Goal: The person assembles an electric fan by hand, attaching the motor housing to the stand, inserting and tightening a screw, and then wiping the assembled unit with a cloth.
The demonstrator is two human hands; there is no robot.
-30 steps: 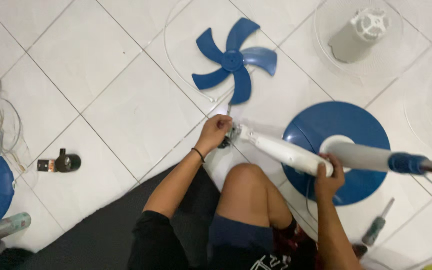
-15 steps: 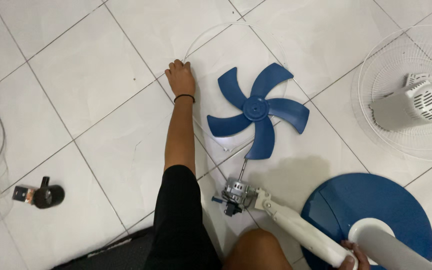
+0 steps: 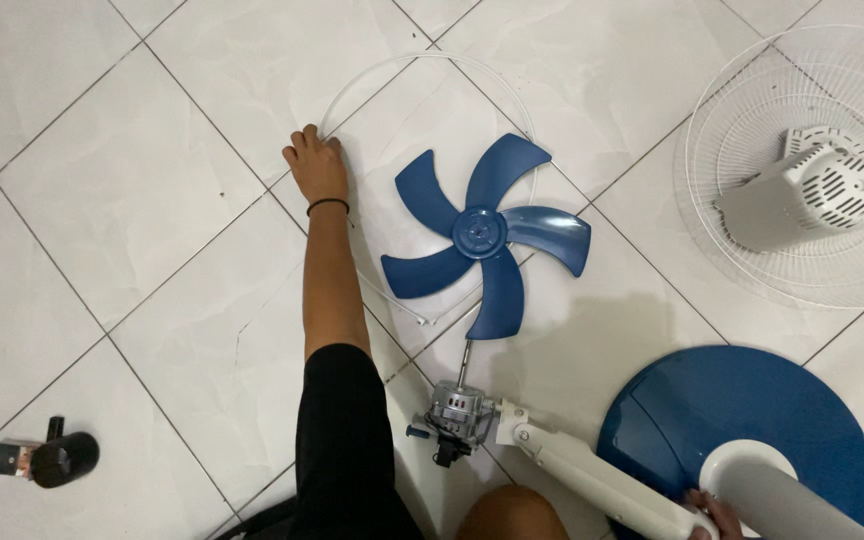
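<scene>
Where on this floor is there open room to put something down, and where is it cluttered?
Bare tile lies left of the left hand and its arm, reaching down toward the small black part at the lower left. Another open patch sits between the blue blade and the white grille. It is crowded below the blade: the motor, white neck and blue base.

Left hand stretched out on the thin white ring beside the blue fan blade, right hand gripping the white fan neck.
</scene>
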